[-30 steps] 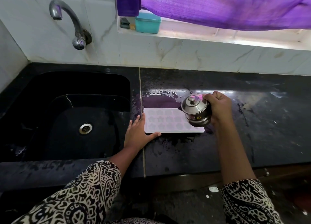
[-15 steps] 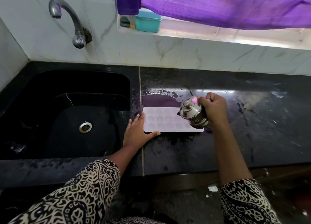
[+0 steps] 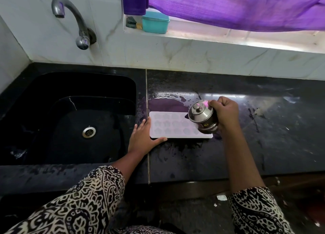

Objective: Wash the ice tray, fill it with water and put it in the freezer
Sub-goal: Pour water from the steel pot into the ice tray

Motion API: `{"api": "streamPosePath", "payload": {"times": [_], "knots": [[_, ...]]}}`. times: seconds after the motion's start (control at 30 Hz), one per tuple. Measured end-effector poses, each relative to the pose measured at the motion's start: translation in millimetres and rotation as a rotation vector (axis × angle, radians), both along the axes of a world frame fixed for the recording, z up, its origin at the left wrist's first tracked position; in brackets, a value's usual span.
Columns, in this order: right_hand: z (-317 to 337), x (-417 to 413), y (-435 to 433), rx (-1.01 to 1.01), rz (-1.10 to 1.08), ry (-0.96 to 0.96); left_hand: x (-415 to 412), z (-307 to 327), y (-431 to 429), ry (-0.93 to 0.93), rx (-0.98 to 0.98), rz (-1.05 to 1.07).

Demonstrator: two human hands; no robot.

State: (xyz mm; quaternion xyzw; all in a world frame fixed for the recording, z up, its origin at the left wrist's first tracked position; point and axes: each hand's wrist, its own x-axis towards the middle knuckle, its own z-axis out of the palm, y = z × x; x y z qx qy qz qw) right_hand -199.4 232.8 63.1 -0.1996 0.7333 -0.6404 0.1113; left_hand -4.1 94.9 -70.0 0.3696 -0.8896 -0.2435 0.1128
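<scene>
A white ice tray with several shaped cells lies flat on the wet black counter, just right of the sink. My left hand rests open against the tray's left end, thumb along its front edge. My right hand grips a small lidded steel pot, tipped left with its spout over the tray's right end. The tray's right end is hidden behind the pot.
A black sink with a steel drain lies to the left, under a wall tap. A teal box sits on the window ledge beneath a purple curtain. A puddle lies behind the tray.
My right hand has tilted the steel pot further to the left over the tray's right end. My left hand stays at the tray's left end.
</scene>
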Motion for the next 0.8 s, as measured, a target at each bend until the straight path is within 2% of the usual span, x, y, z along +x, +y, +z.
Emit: {"api": "streamPosePath", "payload": {"times": [0.17,0.27,0.8], "knots": [[-3,-3,2,-0.216,-0.021,-0.248,0,0,0,-0.004,-0.002,0.002],[-3,-6,5,-0.238,-0.035,-0.293,1,1,0,-0.003,0.000,0.000],[-2,-18,24,-0.045,-0.074,-0.071,1,2,2,-0.016,-0.024,-0.004]]}}
